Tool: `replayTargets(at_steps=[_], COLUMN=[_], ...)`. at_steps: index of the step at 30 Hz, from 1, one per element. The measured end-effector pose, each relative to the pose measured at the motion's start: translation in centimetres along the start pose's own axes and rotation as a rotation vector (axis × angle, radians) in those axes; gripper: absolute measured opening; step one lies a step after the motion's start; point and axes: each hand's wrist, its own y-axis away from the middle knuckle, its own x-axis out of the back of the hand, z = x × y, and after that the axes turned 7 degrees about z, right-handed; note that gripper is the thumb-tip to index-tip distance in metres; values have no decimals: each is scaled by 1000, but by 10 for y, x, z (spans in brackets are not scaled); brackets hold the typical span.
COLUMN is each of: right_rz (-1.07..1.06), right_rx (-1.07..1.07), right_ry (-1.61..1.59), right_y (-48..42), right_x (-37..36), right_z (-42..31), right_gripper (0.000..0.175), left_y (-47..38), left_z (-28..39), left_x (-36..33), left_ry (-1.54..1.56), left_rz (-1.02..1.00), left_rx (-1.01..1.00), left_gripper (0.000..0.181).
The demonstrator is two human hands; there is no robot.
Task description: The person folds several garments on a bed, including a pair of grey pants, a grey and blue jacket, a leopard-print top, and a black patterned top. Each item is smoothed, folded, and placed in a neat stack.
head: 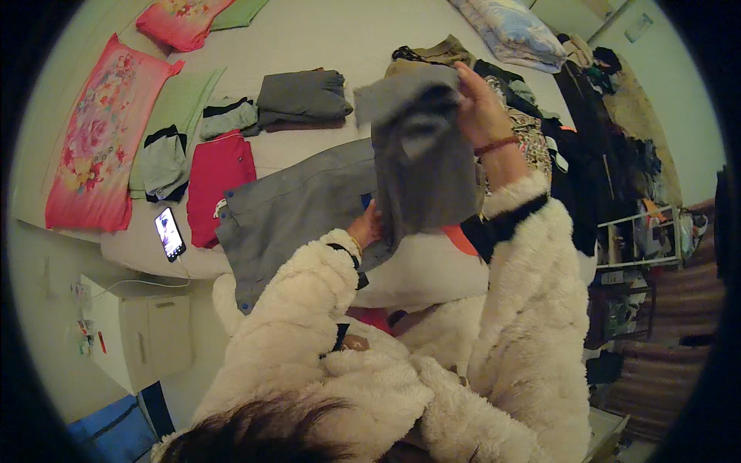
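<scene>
A pair of grey trousers (307, 199) lies across the near edge of the bed, its right part lifted and bent over. My right hand (483, 107) grips the raised end of the grey cloth, which is blurred. My left hand (366, 227) rests at the middle of the trousers, beside a dark blue patch; whether its fingers pinch the cloth I cannot tell. Left of the trousers lies a folded red garment (221, 188). Behind them sits a stack of folded dark grey clothes (304, 97), with a small grey and black folded garment (230, 118) beside it.
A pink floral pillow (107, 139) and another grey and black garment (166, 162) lie at the left. A phone (169, 234) with a cable lies on the bed's near edge, above a white cabinet (139, 335). Loose clothes (527, 127) are heaped at the right, near a folded quilt (512, 32).
</scene>
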Motion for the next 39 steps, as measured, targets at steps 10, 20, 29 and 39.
replayTargets(at_steps=[10,20,29,39], right_rz=[342,520,671,-22], right_rx=[99,22,671,382], right_ry=[1332,1534,1536,1776], right_y=[13,-31,-19,29], right_x=[163,154,156,91], right_z=[136,163,139,263], right_gripper=[44,58,34,62], left_y=[-8,-10,-3,-40], left_z=[-18,-13,-13,26], left_x=[-13,-1,-7,29], left_ry=[-321,-54,0,-398], left_rz=[249,233,186,112], left_rx=[-158,127,29,-81], left_gripper=[36,25,24,36])
